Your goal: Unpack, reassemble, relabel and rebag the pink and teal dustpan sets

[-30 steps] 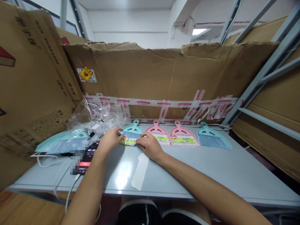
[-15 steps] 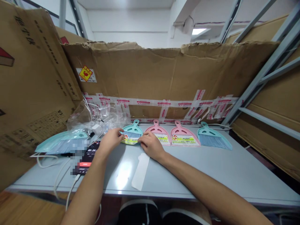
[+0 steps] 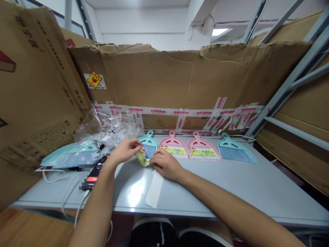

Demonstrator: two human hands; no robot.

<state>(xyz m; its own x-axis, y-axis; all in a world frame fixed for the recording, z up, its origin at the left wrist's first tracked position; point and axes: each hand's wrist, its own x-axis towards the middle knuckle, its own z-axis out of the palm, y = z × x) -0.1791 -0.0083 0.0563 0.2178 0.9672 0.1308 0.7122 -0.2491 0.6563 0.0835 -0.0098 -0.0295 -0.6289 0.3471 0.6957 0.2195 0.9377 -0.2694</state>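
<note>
My left hand [image 3: 126, 151] pinches the left end of a yellow-green printed label [image 3: 144, 158], which bows away from a teal dustpan-and-brush set [image 3: 149, 141]. At the label's other end, my right hand [image 3: 166, 164] has its fingers closed on it, low by the dustpan's right corner. The blue bristles show behind the curled label. Right beside it lie a pink dustpan set [image 3: 172, 139] and a second pink dustpan set [image 3: 196, 140], both with labels across them. A teal dustpan set [image 3: 236, 152] at the right end bears no label. A white paper strip [image 3: 155, 190] lies below my right hand.
At the left are a teal dustpan in clear plastic [image 3: 69, 156], a phone [image 3: 95, 173] with a white cable [image 3: 81, 206], and crumpled plastic bags [image 3: 115, 125]. A taped cardboard sheet [image 3: 164, 82] stands behind the grey table [image 3: 195, 195]. Metal shelf posts [image 3: 285, 79] rise at the right.
The label, flat across the teal dustpan before, now curls up and toward me between my hands. My left hand has lifted its end; my right hand has moved slightly down.
</note>
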